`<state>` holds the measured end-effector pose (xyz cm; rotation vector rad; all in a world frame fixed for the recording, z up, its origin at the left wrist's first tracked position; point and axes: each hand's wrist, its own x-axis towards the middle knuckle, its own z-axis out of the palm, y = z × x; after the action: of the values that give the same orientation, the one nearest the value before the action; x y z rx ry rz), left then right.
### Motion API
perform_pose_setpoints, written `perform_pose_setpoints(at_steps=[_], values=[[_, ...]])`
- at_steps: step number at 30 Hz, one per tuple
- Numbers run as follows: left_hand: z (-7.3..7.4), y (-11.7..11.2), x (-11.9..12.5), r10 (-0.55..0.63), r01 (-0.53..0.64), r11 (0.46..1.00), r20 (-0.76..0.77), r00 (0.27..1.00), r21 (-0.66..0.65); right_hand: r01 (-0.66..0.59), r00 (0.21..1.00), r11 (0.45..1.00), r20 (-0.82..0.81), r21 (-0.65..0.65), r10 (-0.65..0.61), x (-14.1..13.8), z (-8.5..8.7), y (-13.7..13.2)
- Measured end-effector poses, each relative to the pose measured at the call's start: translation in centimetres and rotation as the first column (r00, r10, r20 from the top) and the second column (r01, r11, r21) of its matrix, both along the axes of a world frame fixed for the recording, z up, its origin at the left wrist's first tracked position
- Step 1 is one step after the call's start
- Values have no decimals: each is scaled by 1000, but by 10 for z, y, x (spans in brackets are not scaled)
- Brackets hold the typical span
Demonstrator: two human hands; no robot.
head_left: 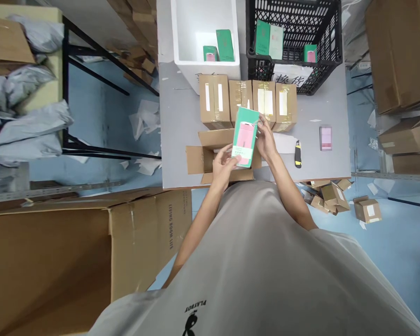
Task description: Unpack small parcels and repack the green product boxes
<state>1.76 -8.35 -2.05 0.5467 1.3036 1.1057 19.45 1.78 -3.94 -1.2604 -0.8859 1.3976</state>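
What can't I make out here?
In the head view:
Back of the rectangular green-and-pink cardboard box: hidden by its own front.
Inside of the open brown cardboard carton: mostly behind that box and the left hand.
Contents of the four taped brown cardboard cartons: hidden by their walls.
Far end of the white rectangular bin: beyond the top edge.
Print on the small pink rectangular box: too small.

A green rectangular cardboard box (245, 136), printed on its front with a pink upright shape and a pale band across its lower end, is held up between the left hand (224, 164) at its lower left and the right hand (266, 140) at its upper right. Its printed face points upward, its top tilting slightly right, over an open brown cardboard carton (194, 159) with spread flaps.
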Motion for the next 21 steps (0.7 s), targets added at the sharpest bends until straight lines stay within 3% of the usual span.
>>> perform_pose_setpoints(at_steps=[3,6,9,15,21], values=[[-14,3,-7,-13,60,988,313,950,-142,-49,999,999,15,9,49,3,2,0],[-24,3,-11,26,87,969,444,896,-231,-73,997,997,12,-32,74,3,9,1],[-30,3,-12,-7,178,947,536,844,-269,-83,996,995,10,-57,84,1,15,2],[-38,0,-13,-45,213,942,530,847,-260,-132,989,990,67,56,128,-8,17,10],[-33,6,-16,-44,199,955,560,828,-218,-171,980,982,112,75,162,-9,25,10]])
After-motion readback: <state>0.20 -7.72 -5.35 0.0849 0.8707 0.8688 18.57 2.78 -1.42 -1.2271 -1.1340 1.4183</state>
